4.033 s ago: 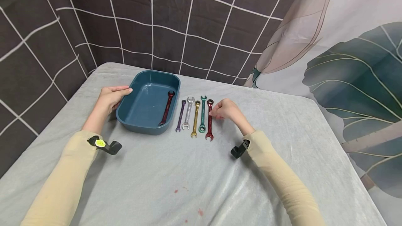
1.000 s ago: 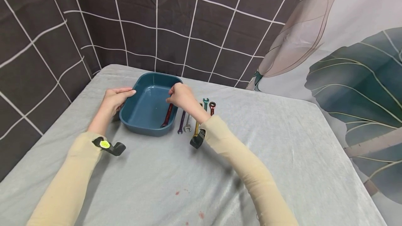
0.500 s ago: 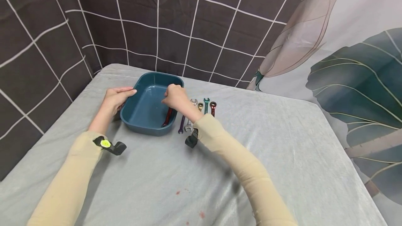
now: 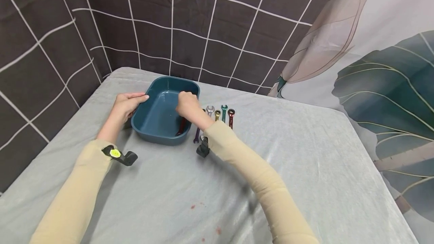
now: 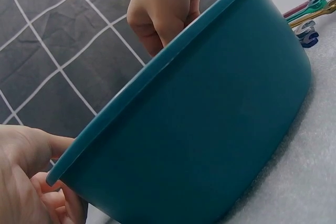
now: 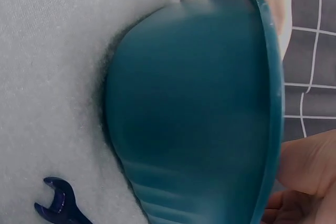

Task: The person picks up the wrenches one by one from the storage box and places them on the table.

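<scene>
A blue-green plastic basin (image 4: 159,138) stands on the table. My left hand (image 4: 125,105) grips its left rim, thumb over the edge and fingers curled outside, as the left wrist view shows. My right hand (image 4: 188,106) reaches down inside the basin's right side, over a dark red wrench (image 4: 181,126) lying there. The hand covers the wrench's upper end. Its fingertips are hidden behind the rim in the left wrist view and the wall in the right wrist view, so any hold on the wrench is not visible.
Right of the basin several wrenches lie in a row: purple (image 4: 196,136), silver (image 4: 210,109), gold (image 4: 217,114), green (image 4: 224,112) and red (image 4: 231,116). My right forearm hides parts of them. A grey cloth (image 4: 162,199) covers the table; a dark gridded curtain (image 4: 190,40) hangs behind.
My right hand has left the red wrench at the row's right end and gone left into the basin, then sunk slightly lower. The left hand stays on the rim.
</scene>
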`<action>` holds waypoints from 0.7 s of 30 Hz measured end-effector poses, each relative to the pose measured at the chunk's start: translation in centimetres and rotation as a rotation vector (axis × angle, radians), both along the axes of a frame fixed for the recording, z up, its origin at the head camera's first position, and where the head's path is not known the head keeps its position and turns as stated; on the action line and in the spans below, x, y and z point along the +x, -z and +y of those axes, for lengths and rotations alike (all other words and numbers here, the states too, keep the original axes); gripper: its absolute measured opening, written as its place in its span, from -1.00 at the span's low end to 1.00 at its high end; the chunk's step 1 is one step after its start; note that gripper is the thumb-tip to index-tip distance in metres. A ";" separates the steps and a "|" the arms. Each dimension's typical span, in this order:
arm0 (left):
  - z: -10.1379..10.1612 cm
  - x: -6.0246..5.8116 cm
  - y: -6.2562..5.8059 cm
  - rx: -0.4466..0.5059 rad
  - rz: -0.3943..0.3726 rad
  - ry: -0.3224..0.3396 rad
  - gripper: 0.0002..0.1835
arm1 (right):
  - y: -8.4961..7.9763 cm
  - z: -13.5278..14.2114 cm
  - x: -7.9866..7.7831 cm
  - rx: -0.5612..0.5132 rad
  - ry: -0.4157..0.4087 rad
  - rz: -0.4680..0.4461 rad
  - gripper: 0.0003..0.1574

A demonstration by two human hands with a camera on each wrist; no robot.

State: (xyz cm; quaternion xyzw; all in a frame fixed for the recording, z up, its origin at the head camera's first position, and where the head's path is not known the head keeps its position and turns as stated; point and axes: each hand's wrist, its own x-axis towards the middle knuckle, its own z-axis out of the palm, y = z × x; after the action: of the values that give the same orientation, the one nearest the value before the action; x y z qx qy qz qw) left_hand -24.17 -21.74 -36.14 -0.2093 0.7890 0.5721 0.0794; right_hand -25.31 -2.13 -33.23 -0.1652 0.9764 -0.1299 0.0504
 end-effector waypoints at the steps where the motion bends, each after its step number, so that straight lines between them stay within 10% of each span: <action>1: 0.0 0.0 0.0 0.000 0.000 0.000 -0.41 | 0.1 0.0 0.0 0.013 -0.002 0.000 -0.81; 21: 0.0 -0.1 -0.1 -0.015 -0.002 -0.001 -0.42 | 1.7 -1.8 0.3 0.267 0.071 0.034 -0.69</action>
State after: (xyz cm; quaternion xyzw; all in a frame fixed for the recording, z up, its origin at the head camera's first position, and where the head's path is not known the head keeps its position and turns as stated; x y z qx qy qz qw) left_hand -24.29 -21.70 -36.05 -0.2108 0.7932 0.5658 0.0786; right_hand -25.04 -3.91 -34.96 -0.1245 0.9909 0.0023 0.0506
